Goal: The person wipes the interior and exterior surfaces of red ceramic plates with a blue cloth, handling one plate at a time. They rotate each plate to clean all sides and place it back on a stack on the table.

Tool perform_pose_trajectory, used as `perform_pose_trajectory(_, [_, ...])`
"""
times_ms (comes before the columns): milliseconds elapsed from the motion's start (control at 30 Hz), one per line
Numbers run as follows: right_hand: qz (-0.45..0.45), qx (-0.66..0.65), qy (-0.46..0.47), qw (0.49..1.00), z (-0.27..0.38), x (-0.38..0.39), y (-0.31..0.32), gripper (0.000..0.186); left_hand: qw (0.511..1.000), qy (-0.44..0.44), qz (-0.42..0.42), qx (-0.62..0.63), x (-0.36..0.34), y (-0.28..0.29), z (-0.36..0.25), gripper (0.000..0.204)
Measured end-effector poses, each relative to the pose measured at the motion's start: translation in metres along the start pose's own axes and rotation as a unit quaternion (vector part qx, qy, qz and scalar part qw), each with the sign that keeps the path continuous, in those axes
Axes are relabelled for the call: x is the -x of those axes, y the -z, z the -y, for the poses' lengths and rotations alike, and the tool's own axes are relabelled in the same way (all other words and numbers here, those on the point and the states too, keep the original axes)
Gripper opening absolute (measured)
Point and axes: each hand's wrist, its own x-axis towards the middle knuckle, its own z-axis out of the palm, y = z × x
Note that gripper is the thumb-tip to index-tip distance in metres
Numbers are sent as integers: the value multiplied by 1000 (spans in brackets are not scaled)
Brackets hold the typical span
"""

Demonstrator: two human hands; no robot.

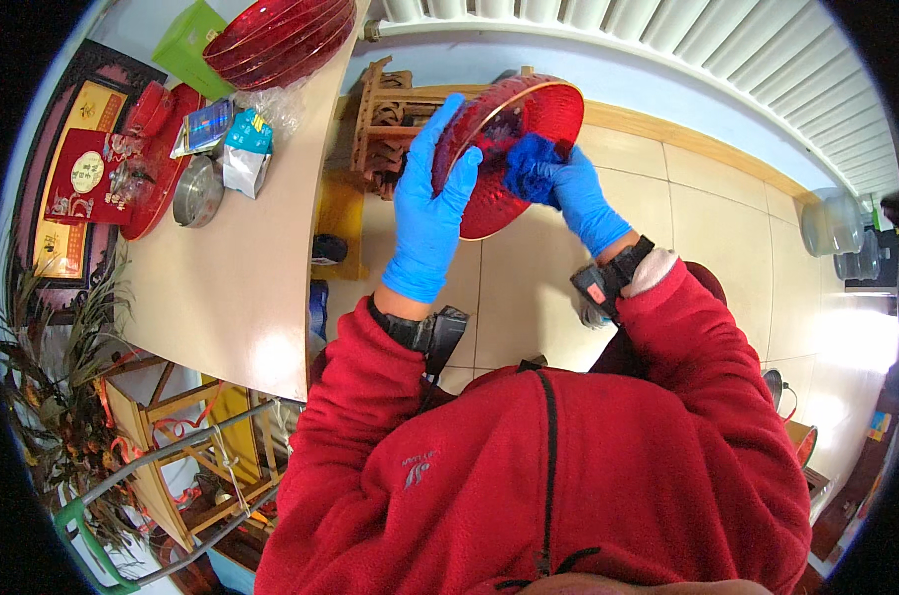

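Observation:
A glossy red fruit bowl (556,104) with a thin gold rim is held up tilted in front of me, above the tiled floor. My left hand (424,213), in a blue glove, grips its left edge between thumb and fingers. A bunched dark blue cloth (531,171) is pressed to the bowl's red surface at its right side. My right hand (583,203), also blue-gloved, is closed on the cloth; its fingertips are partly hidden by it.
On the pale table (221,288) to the left are stacked red bowls (281,45), a green box (191,50), a clear round container (198,190) and a white-and-teal pouch (247,154). A wooden rack (380,129) stands beyond the bowl, below a white radiator (648,25). Clear plastic jugs (832,222) sit far right.

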Motion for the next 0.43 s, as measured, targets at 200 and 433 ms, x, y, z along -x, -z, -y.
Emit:
perform_pose_trajectory(200, [-4,-23,38,999,19,-4,3,37,998,20,-5,54,-7,4,-4,89])
perform_pose_trajectory(433, [-9,-163,-127,978,42,29,-28,36,993,23,23,116,3,-29,36,107])
